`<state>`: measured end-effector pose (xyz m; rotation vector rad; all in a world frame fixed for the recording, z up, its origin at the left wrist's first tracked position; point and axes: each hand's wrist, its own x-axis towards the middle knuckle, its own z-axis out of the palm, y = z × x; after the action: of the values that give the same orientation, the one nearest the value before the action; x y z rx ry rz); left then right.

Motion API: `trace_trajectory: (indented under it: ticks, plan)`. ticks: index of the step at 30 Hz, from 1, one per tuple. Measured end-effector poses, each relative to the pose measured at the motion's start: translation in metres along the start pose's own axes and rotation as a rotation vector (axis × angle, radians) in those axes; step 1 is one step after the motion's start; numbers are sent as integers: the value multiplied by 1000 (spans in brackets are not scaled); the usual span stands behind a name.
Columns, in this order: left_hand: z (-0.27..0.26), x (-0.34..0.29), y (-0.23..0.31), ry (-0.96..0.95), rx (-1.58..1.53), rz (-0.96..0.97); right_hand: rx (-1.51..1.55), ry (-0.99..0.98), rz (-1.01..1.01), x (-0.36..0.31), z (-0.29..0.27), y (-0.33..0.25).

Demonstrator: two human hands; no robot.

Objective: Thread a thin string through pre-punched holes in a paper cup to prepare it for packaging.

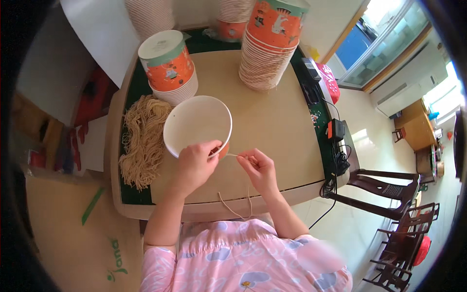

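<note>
A white-lined paper bucket (197,124) with an orange outside is tipped toward me on the table, its opening facing up and toward me. My left hand (195,164) is closed on its near rim, some fingers reaching inside. To the right, my right hand (259,168) pinches a thin beige cord (232,155) that stretches from the bucket's right side. The cord's loose part hangs in a curve (233,212) over the table's front edge. Where the cord meets the bucket is mostly hidden by the left hand and the rim. A bundle of beige cords (143,141) lies left of the bucket.
Behind the bucket stands a short upside-down bucket stack (168,68); a taller stack (267,53) rises at the back right. Black adapters and cables (336,141) run along the table's right edge. A dark wooden chair (384,190) stands right of the table.
</note>
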<state>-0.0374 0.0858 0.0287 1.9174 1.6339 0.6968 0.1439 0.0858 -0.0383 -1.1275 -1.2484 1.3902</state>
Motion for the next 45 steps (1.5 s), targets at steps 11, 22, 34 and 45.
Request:
trace_trajectory:
  ticks: [11,22,34,45]
  plan:
    - [-9,1,-5,-133,-200,-54,-4,71,-229,7,9,0]
    - [-11,4,5,-163,-230,-57,-100,140,-399,12,13,4]
    - [0,5,2,-170,-244,-41,-124,90,-200,2,8,12]
    - [-2,5,5,-174,-225,-36,-17,66,-162,5,10,5]
